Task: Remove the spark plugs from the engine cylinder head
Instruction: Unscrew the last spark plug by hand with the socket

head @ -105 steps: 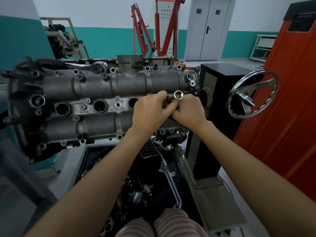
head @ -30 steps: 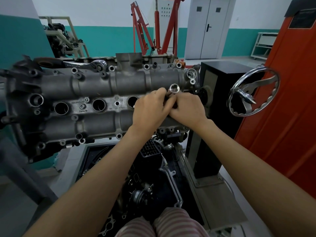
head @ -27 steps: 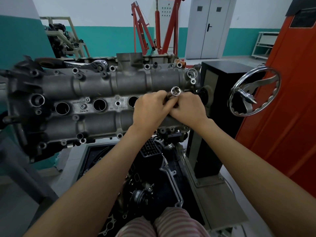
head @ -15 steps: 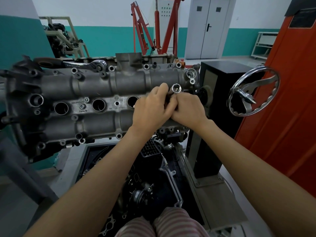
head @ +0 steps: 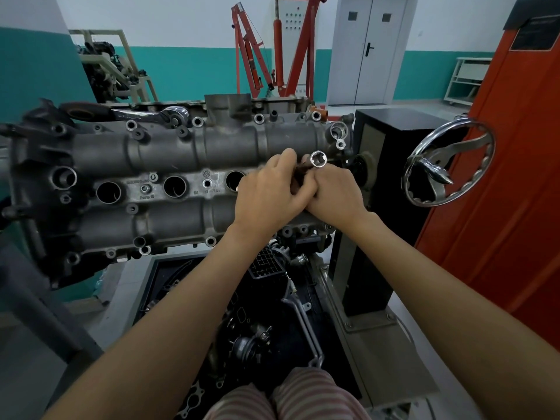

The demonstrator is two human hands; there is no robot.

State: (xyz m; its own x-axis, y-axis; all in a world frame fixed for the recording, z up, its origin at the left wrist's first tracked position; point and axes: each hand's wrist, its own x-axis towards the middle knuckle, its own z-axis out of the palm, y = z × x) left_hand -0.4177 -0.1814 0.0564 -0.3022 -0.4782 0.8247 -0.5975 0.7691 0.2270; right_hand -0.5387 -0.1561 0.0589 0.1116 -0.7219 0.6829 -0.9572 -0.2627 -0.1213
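Since a moment ago, the shiny chrome socket (head: 318,159) has shifted slightly rightward while both hands stay clasped around its dark shaft. Left hand (head: 269,192) curls over the shaft, hiding it; right hand (head: 333,192) grips beneath, fingers tucked from sight. It rises from the rightmost well of the rough grey cast-aluminium cylinder head (head: 166,153), spark plug unseen.
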